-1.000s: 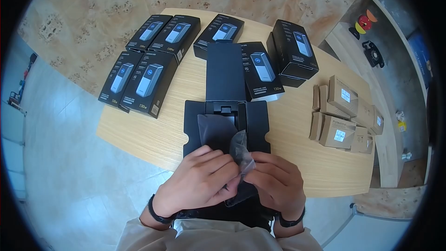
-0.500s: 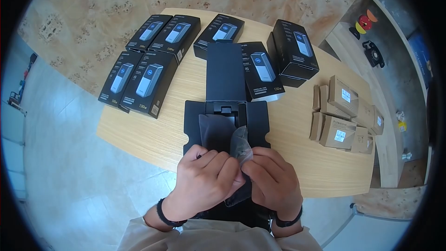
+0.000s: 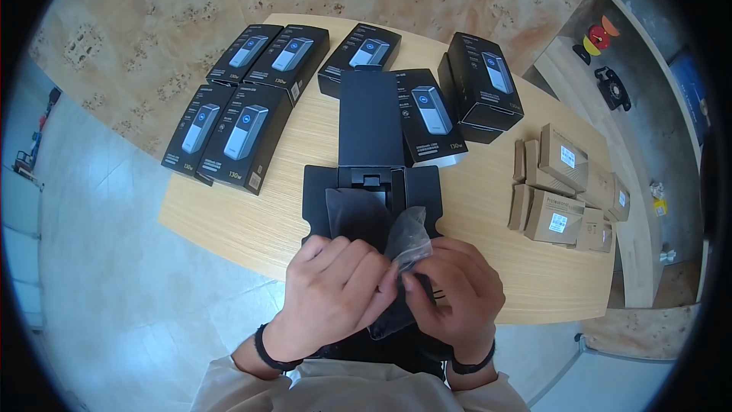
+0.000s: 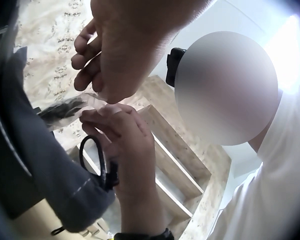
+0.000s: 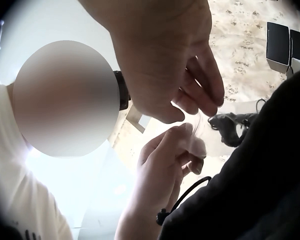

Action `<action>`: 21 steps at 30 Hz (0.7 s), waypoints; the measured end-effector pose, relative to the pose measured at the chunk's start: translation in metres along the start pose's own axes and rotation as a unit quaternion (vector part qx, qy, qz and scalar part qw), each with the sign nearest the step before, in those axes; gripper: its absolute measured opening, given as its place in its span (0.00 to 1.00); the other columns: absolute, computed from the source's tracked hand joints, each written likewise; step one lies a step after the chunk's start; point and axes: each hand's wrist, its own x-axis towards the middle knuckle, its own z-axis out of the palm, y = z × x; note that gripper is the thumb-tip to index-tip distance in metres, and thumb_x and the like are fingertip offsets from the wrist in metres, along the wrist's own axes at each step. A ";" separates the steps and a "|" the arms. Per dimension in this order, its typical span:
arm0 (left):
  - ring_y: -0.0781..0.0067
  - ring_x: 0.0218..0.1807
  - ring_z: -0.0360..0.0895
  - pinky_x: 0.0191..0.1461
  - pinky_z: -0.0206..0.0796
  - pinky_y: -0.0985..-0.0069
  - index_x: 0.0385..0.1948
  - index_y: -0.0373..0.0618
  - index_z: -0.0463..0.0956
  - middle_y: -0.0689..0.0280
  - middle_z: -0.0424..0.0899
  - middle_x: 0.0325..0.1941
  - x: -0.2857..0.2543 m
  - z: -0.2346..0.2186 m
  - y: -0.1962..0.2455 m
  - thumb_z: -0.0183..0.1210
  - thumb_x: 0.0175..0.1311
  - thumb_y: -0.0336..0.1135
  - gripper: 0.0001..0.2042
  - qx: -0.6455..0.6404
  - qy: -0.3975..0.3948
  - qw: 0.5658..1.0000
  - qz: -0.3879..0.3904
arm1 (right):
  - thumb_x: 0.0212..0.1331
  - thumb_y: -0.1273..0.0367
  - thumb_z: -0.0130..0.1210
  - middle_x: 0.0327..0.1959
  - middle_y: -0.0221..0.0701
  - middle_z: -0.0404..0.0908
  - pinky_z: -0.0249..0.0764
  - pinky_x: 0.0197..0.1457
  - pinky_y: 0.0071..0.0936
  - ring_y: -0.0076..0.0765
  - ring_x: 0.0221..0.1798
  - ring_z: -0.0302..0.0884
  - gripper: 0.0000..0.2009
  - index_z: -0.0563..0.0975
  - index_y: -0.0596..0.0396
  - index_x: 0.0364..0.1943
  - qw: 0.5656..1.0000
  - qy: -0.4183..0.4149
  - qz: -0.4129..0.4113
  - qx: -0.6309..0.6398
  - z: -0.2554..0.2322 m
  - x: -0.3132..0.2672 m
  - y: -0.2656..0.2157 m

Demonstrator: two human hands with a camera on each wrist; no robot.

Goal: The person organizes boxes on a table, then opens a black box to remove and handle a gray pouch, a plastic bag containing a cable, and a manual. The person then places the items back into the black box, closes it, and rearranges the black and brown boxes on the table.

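Both hands pinch the edge of a small clear plastic bag [image 3: 409, 235], the left hand [image 3: 329, 294] at its left, the right hand [image 3: 462, 297] at its right. A dark, crumpled item [image 5: 232, 129] shows through the plastic in the right wrist view. Beneath the hands lies a dark fabric pouch [image 3: 354, 212], with a black cord loop [image 4: 82, 150] in the left wrist view. Behind it is an open black box [image 3: 370, 126] with its flap raised. The hands hide the lower part of the pouch.
Several black printed boxes [image 3: 244, 133] stand at the back left, with more [image 3: 486, 76] at the back right. Small brown cartons [image 3: 560, 214] are grouped on the right of the wooden table [image 3: 496, 275]. A shelf with a black telephone [image 3: 612, 88] is beyond.
The bag has shifted a little to the right and its top looks more spread. The right hand has moved slightly right, and the gap between the two hands is wider.
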 end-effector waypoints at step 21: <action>0.68 0.23 0.70 0.30 0.55 0.70 0.21 0.49 0.75 0.70 0.72 0.21 -0.001 0.002 -0.004 0.70 0.49 0.29 0.10 0.038 0.069 0.996 -0.042 | 0.44 0.80 0.65 0.47 0.36 0.81 0.81 0.40 0.31 0.39 0.41 0.84 0.20 0.89 0.48 0.44 0.995 -0.052 0.047 -0.068 -0.002 -0.010 0.003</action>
